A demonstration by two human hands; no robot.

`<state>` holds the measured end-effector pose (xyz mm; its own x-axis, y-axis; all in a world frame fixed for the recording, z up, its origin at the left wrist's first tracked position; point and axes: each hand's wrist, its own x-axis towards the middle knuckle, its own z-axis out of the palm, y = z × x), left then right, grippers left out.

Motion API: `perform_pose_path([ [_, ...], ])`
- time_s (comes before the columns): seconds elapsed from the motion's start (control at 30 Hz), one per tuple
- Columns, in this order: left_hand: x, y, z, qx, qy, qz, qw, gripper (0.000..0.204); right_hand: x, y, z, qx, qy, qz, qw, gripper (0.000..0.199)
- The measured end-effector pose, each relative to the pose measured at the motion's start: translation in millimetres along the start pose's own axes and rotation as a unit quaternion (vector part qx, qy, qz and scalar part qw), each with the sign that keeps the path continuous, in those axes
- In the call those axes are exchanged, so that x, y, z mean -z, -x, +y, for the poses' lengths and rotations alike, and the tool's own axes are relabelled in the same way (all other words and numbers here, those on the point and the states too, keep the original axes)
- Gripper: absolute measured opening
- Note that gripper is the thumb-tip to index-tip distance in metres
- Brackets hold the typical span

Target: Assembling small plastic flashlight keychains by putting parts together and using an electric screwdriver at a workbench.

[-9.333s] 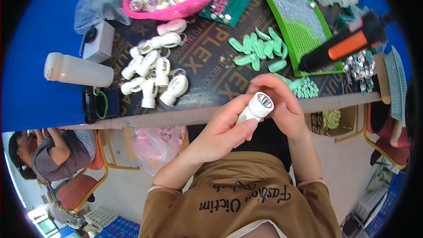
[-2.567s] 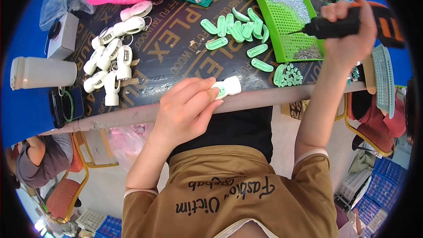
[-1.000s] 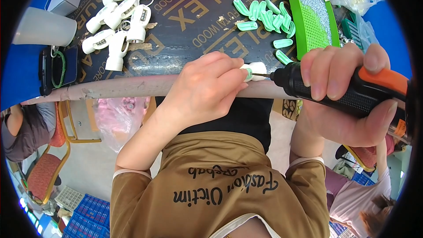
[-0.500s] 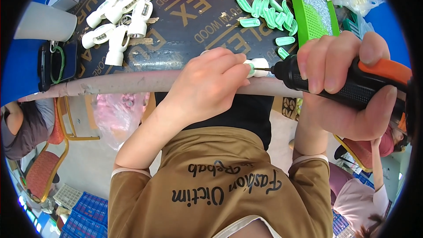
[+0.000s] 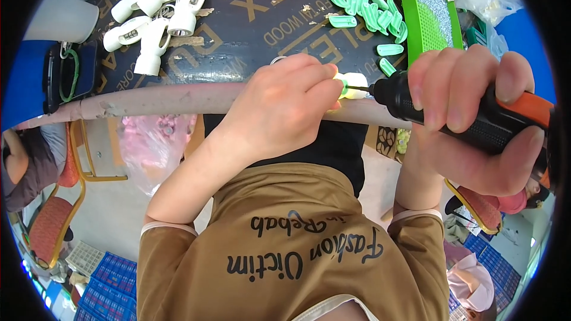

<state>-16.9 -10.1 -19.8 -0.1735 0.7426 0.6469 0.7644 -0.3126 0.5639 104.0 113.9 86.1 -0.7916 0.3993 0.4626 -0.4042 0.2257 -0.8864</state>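
Driving a fastener looks to be the step in hand: the right hand, at the right of the frame, is wrapping closed around a black powered screwdriver with an orange grip, and its thin bit is meeting a small white plastic part with a pale green piece on it. The left hand, at the centre, is pinching that part with curled fingers against the front edge of the dark printed worktop. The fingers are hiding most of the part, so whether the bit is seated in a screw head I cannot tell for certain.

Judging from this, the next move is calling for a steady left-hand grip and a straight tool axis, so the bit is not slipping off toward the fingertips.

More loose pale green plastic clips are lying in the upper middle beside a bright green mesh tray, and a cluster of white plastic cylinder-shaped pieces is sitting at the upper left.
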Motion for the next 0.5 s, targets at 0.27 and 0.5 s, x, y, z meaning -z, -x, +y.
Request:
perform_pose_path([
  [0.27, 2, -2, 2, -0.002, -0.009, -0.003, 1.000, 0.025, 11, 0, 5, 0.046, -0.042, 0.039, 0.997, 0.051],
  [0.5, 3, -2, 5, 0.039, 0.020, -0.009, 0.999, 0.025, 79, 4, 40, 0.116, -0.126, 0.064, 0.983, 0.071],
])
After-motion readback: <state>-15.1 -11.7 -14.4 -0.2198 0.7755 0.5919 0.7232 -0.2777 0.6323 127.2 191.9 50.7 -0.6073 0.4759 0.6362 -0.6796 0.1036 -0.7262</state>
